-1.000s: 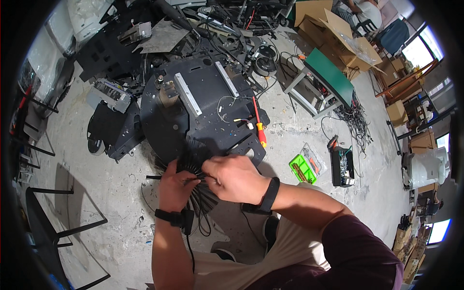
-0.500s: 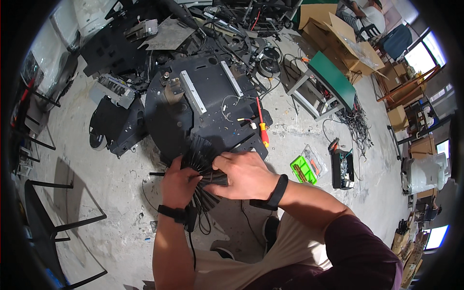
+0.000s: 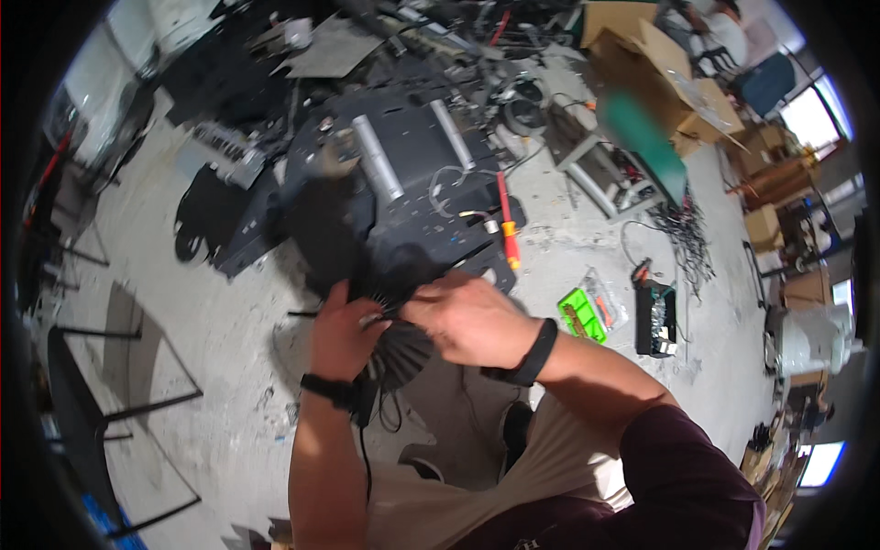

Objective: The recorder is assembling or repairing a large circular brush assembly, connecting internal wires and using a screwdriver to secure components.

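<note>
My left hand (image 3: 346, 335) is closed around a bundle of thin black strips (image 3: 400, 356), which look like cable ties and fan out at the lower end. My right hand (image 3: 469, 319) pinches at the waist of the same bundle, with its fingers bent; the exact grip there is blurred. Both hands are close together, over the near edge of a large black plate (image 3: 408, 215) on the floor. Two pale metal rails (image 3: 378, 158) are fixed to that plate. On its right side lies a red-and-yellow screwdriver (image 3: 510, 240), beside a thin white wire with connectors (image 3: 477, 215).
A green parts box (image 3: 581, 316) and a black tool bin (image 3: 654, 316) stand on the floor to the right. Beyond them is a green-topped metal stand (image 3: 632, 151). Cardboard boxes (image 3: 632, 64) and a seated person are far right; a black-legged chair (image 3: 87, 385) is left.
The head view has shifted slightly, moving the surroundings right and down, with blur. My hands stay on the bundle; its upper end has tipped, and the lower strips fan out more to the right.
</note>
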A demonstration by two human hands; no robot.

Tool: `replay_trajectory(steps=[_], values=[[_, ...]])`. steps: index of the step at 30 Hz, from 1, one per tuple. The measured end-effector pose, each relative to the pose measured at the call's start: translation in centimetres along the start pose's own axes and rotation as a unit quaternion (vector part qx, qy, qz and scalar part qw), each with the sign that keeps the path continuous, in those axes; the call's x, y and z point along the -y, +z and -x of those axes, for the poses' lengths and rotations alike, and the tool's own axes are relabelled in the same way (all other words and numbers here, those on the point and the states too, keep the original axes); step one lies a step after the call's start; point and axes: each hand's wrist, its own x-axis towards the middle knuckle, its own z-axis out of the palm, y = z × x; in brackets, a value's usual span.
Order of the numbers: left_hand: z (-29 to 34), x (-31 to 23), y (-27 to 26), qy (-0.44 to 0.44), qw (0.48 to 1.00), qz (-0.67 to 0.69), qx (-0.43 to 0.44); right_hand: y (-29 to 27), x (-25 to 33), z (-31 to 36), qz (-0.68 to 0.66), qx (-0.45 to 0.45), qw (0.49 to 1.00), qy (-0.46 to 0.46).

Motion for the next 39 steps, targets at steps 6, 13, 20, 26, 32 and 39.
replay_trajectory(steps=[6,13,20,26,32,39], values=[[-0.5,-0.1,0.4,0.04,0.998,0.035,-0.024,0.7,-1.5,-0.6,0.024,-0.055,0.996,-0.066],[0.1,0.0,-0.1,-0.033,0.998,0.049,0.02,0.5,0.4,-0.2,-0.088,-0.087,0.987,0.107],[0.1,0.0,0.1,-0.038,0.999,0.021,0.03,0.4,1.1,-0.1,-0.046,-0.049,0.987,0.149],[0.2,-0.3,-0.5,-0.044,0.997,0.043,0.048,0.5,0.0,-0.9,-0.018,-0.054,0.995,-0.078],[0.2,0.5,-0.4,-0.026,0.996,0.062,0.05,1.2,-0.5,-1.2,-0.044,-0.006,0.987,-0.155],[0.3,0.6,0.0,-0.041,0.997,0.043,0.041,-0.2,1.4,0.1,-0.101,-0.038,0.991,0.078]])
